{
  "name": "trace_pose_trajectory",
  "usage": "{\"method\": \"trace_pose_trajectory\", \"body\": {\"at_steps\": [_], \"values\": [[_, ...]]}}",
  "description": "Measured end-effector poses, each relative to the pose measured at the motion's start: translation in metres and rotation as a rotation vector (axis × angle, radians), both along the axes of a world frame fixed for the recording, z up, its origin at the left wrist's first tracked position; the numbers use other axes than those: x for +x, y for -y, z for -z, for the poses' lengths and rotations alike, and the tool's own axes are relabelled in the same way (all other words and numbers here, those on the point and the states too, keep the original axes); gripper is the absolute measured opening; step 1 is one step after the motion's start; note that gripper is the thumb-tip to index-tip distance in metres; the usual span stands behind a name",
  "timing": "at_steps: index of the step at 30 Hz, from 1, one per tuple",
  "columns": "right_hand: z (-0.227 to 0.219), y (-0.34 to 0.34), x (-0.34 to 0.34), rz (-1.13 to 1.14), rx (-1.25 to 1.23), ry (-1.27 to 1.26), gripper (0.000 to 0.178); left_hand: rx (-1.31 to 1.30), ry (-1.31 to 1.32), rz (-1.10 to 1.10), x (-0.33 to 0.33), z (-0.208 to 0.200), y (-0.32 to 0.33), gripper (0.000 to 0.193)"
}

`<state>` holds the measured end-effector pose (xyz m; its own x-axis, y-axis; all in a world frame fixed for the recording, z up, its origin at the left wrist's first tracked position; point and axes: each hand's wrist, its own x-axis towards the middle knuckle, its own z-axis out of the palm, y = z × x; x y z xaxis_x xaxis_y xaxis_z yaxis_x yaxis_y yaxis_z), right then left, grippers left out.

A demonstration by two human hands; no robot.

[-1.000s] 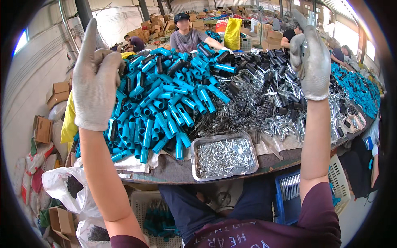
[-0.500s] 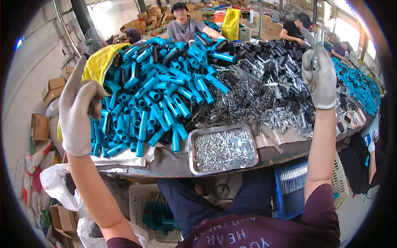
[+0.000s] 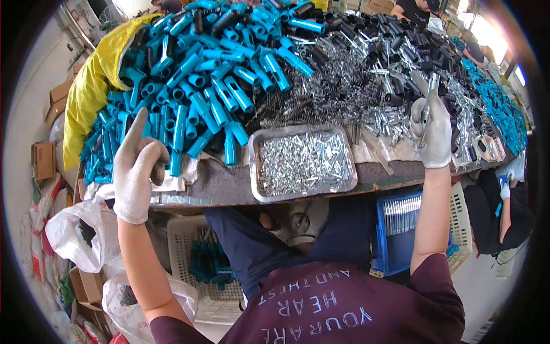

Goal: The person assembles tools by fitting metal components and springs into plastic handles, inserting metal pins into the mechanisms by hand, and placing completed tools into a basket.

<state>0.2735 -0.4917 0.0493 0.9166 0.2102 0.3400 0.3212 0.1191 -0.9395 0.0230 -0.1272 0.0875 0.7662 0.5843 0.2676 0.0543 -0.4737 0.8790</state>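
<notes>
My left hand (image 3: 137, 178), in a pale glove, is raised over the table's front left edge. Its index finger points up and the other fingers curl loosely, with nothing visible in them. Beside it lies a heap of teal plastic tubular handles (image 3: 203, 109). At the right, my gloved right hand (image 3: 436, 135) grips a slim silver metal rod (image 3: 430, 94) upright, index finger stretched up beside it. Behind that hand spread black sleeves and silver metal parts (image 3: 389, 123). A metal tray (image 3: 252, 163) of small silver pins stands between my hands at the front edge.
Coil springs (image 3: 326, 94) lie mid-table, and a yellow sack (image 3: 86, 109) stands at the left. Below are a cream crate (image 3: 180, 241) with teal-handled pieces, a blue bin (image 3: 395, 252) and white plastic bags (image 3: 71, 235). Co-workers (image 3: 412, 11) sit at the far side and right (image 3: 487, 212).
My view has tipped downward, so the table sits higher in the picture. My left hand is lower and further right; my right hand still holds the rod, slightly lower.
</notes>
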Motion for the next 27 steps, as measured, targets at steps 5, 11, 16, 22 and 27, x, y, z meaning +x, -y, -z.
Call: {"method": "trace_pose_trajectory", "body": {"at_steps": [5,11,16,22,27], "values": [[0.021,0.012,-0.007,0.028,-0.056,-0.074,0.051,-0.065,-0.068,0.002,-0.015,0.027,0.001,0.065],[0.056,0.023,-0.020,0.023,-0.074,-0.261,0.052,-0.181,-0.193,0.013,-0.033,0.052,0.006,0.064],[0.078,-0.007,-0.057,-0.264,-0.044,-0.507,0.053,-0.303,-0.295,0.242,-0.021,0.067,0.037,0.068],[0.059,-0.068,-0.105,-0.703,-0.151,-0.544,0.042,-0.284,-0.380,0.631,0.020,0.060,0.103,0.067],[0.052,-0.057,-0.092,-0.742,-0.044,-0.536,0.040,-0.353,-0.296,0.676,0.018,0.058,0.087,0.066]]}}
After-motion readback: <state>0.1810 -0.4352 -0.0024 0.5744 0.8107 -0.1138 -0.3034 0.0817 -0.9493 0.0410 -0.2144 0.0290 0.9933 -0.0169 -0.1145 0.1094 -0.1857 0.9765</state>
